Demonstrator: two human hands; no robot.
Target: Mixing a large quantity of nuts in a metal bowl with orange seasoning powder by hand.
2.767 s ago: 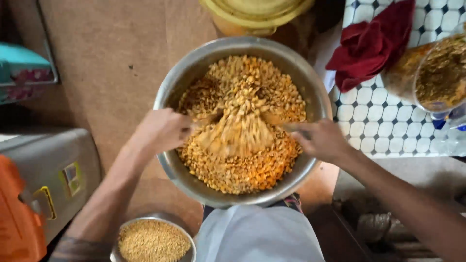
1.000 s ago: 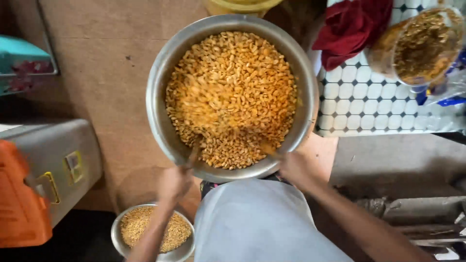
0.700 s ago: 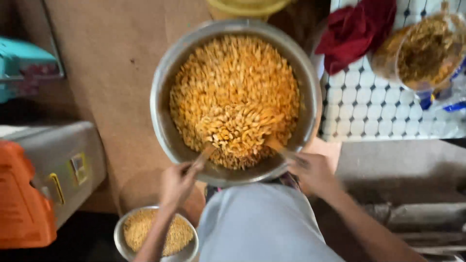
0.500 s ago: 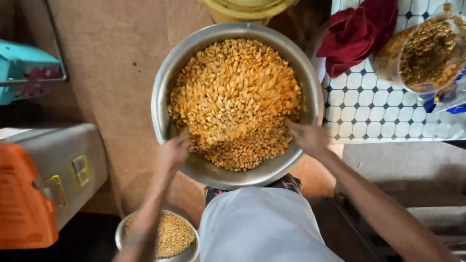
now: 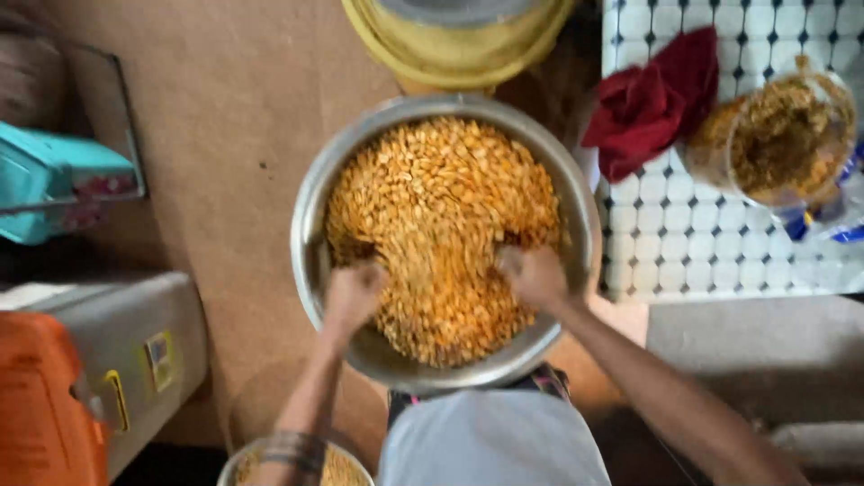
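Both hands' fingertips buried in the orange snack mix [image 5: 441, 225] — motion-blurred, grip unclear

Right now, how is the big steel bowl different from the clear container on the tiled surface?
The big steel bowl is opaque metal and much wider; the clear container is see-through and smaller. The bowl's mix is orange-yellow, the container's browner. Both hands, left hand and right hand, are in the bowl; none touches the container. Both hold loose dry food.

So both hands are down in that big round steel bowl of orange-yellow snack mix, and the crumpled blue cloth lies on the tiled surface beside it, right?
Nearly: the head view shows the crumpled cloth is red, not blue. Both the left hand and right hand are in the big round steel bowl of orange-yellow snack mix.
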